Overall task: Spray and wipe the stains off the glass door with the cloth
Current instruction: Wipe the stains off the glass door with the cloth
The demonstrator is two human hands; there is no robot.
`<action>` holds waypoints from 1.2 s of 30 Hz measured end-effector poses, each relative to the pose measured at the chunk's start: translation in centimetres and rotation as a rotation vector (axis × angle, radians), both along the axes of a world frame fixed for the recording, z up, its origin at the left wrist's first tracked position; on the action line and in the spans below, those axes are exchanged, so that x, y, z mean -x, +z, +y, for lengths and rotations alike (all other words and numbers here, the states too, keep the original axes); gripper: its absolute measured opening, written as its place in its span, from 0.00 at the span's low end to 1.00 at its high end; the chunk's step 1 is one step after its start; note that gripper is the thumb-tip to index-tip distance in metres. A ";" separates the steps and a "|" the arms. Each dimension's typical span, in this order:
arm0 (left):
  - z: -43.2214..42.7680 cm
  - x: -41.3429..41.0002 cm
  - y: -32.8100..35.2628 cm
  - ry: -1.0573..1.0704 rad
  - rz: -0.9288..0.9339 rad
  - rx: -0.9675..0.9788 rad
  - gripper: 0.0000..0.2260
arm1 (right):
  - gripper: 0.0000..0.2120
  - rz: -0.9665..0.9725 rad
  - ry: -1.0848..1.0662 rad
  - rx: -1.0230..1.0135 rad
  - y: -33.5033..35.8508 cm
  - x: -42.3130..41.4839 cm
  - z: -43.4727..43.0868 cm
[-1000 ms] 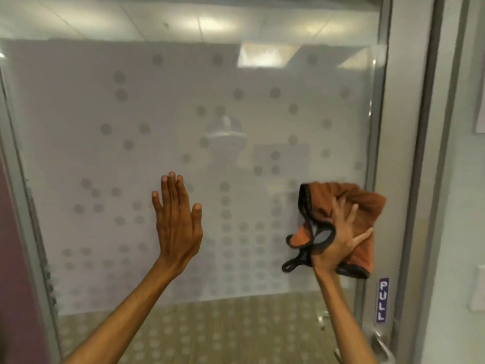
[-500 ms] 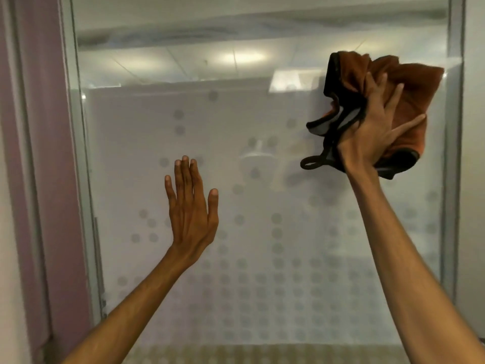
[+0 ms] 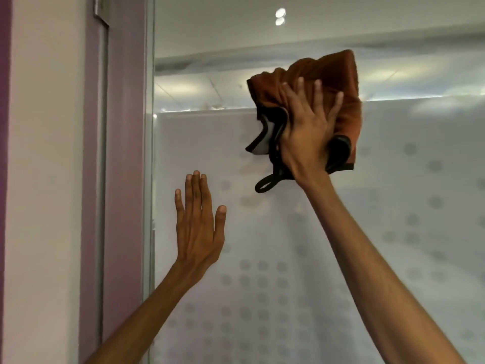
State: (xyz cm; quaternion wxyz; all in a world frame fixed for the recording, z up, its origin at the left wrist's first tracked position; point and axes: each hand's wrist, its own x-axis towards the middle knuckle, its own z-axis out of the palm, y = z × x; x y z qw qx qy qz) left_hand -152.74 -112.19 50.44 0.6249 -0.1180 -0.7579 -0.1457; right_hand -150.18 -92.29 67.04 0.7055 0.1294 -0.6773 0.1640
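The glass door (image 3: 393, 258) fills the middle and right of the view, frosted with grey dots below and clear above. My right hand (image 3: 308, 130) presses a crumpled orange cloth (image 3: 330, 82) with black trim flat against the glass, right at the upper edge of the frosted band. A black loop of the cloth hangs below my wrist. My left hand (image 3: 198, 222) rests flat on the frosted glass lower down and to the left, fingers together and holding nothing. No spray bottle is in view.
The door's metal frame edge (image 3: 148, 179) runs vertically just left of my left hand. Beyond it stand a purple-painted strip (image 3: 123, 179) and a pale wall (image 3: 44, 179). Ceiling lights show through the clear glass above.
My right hand has carried the cloth up from low on the right of the door, then leftward along the top of the frosted band. My view has swung up and left. The left hand stays flat.
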 end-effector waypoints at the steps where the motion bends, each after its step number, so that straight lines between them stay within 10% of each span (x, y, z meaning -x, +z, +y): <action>1: -0.7 0.0 0.0 0.001 0.001 -0.002 0.29 | 0.23 -0.005 0.005 -0.013 0.3 0.2 -1.4; 23: -6.7 0.8 0.0 -0.107 0.029 -0.058 0.26 | 0.23 -0.088 0.036 -0.451 1.2 1.3 -10.3; 36: -6.1 0.9 -2.8 -0.089 0.023 -0.040 0.26 | 0.25 0.208 0.009 0.121 -12.1 1.4 5.0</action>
